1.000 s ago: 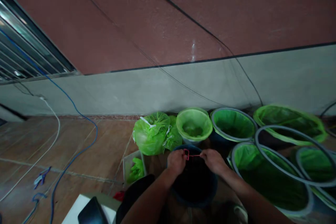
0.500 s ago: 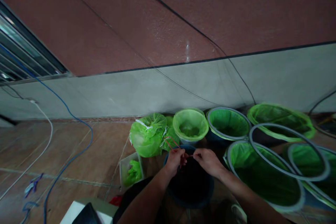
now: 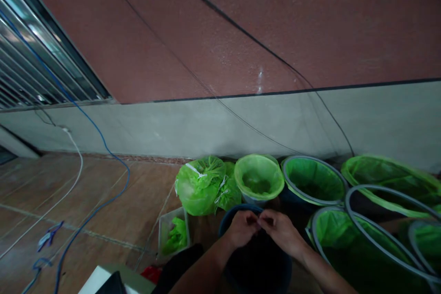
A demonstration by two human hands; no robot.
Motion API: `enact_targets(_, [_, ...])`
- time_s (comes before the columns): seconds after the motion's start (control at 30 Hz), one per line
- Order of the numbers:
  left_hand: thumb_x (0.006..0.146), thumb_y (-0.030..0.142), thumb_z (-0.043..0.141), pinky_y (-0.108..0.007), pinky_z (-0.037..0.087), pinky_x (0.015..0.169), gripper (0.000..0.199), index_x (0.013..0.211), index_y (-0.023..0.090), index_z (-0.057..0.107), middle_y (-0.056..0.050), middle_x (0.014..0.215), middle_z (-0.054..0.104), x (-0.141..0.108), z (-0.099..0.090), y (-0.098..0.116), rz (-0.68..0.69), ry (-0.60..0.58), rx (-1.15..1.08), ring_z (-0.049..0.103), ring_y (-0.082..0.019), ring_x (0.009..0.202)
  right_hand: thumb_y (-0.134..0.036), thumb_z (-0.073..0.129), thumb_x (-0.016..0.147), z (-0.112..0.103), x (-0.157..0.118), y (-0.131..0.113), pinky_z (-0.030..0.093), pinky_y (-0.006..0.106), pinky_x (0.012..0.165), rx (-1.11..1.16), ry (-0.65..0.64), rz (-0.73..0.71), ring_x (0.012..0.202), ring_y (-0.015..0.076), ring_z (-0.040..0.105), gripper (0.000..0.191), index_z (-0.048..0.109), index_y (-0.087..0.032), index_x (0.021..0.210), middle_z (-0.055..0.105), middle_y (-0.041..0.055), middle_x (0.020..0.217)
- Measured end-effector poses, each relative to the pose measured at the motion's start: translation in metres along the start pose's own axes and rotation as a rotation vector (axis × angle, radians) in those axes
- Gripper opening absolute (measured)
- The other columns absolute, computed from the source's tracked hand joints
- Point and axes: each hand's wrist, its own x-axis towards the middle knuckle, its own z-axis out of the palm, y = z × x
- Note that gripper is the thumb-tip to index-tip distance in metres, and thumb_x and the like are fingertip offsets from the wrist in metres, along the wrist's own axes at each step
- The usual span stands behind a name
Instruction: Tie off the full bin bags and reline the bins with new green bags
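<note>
Low in front of me, my left hand [image 3: 244,228] and my right hand [image 3: 278,231] meet over a dark blue bucket [image 3: 225,221]. Fingers of both hands are pinched, their tips close together. Whatever lies between them is hidden or too thin to make out. Darkness inside the bucket conceals its contents. Just beyond it stands a small bin with a green liner [image 3: 259,179]. Tied green bags [image 3: 201,186] rest on the floor to its left.
Green-lined bins [image 3: 312,179] with grey rims crowd the right side, with a loose grey ring [image 3: 379,236] across them. A clear tub [image 3: 161,234] holds green plastic. A blue hose [image 3: 103,202], a white cable [image 3: 77,174] and a purple-handled tool [image 3: 50,236] lie at left.
My hands have come together from slightly apart. The thin red string seen between and above them is no longer visible. The view has shifted, so the bins sit lower and further right.
</note>
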Motion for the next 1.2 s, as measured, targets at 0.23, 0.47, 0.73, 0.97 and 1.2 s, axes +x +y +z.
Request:
enact_targets(0.23, [0.081, 0.020, 0.054, -0.024, 0.043, 0.062, 0.008, 0.083, 0.018, 0.061, -0.001, 0.074, 0.066, 0.000, 0.003, -0.006, 0.104, -0.085, 0.076, 0.057, -0.012, 0.065, -0.021, 0.033, 0.080, 0.011, 0.001, 0.009, 0.047, 0.029, 0.065, 0.147, -0.133, 0.076, 0.067, 0.0175, 0.063, 0.050, 0.059, -0.016, 0.123, 0.068, 0.0044, 0.083])
enact_targets(0.47, [0.083, 0.020, 0.052, -0.024, 0.043, 0.060, 0.009, 0.076, 0.019, 0.057, 0.000, 0.070, 0.063, -0.001, 0.001, -0.003, 0.107, -0.032, 0.185, 0.057, -0.013, 0.063, -0.018, 0.039, 0.077, 0.018, 0.001, 0.023, 0.046, 0.030, 0.077, -0.013, -0.094, -0.068, 0.081, 0.0195, 0.064, 0.024, 0.063, -0.021, 0.081, 0.068, 0.0049, 0.082])
enact_targets(0.73, [0.065, 0.012, 0.063, -0.025, 0.041, 0.055, 0.007, 0.065, 0.018, 0.059, 0.004, 0.056, 0.060, 0.009, 0.003, -0.007, -0.164, 0.175, -0.067, 0.056, -0.013, 0.054, -0.032, 0.041, 0.087, 0.011, 0.000, 0.013, 0.042, 0.032, 0.072, -0.151, -0.041, -0.019, 0.074, 0.0198, 0.064, 0.031, 0.068, -0.022, 0.076, 0.070, 0.0049, 0.077])
enact_targets(0.97, [0.055, 0.011, 0.073, -0.023, 0.034, 0.054, 0.012, 0.059, 0.016, 0.064, 0.006, 0.052, 0.057, 0.007, -0.003, -0.005, -0.191, 0.241, -0.155, 0.047, -0.009, 0.052, -0.032, 0.045, 0.087, 0.011, -0.003, 0.010, 0.036, 0.029, 0.063, -0.200, -0.124, -0.012, 0.066, 0.0172, 0.060, 0.031, 0.069, -0.021, 0.071, 0.067, 0.0021, 0.067])
enact_targets(1.2, [0.058, 0.006, 0.061, -0.022, 0.035, 0.053, 0.011, 0.058, 0.017, 0.059, 0.007, 0.050, 0.051, 0.002, -0.003, 0.007, -0.149, 0.230, -0.053, 0.046, -0.008, 0.051, -0.028, 0.051, 0.087, 0.005, -0.007, 0.002, 0.037, 0.028, 0.067, -0.301, -0.178, 0.068, 0.076, 0.0186, 0.063, 0.025, 0.073, -0.021, 0.077, 0.072, 0.0046, 0.076])
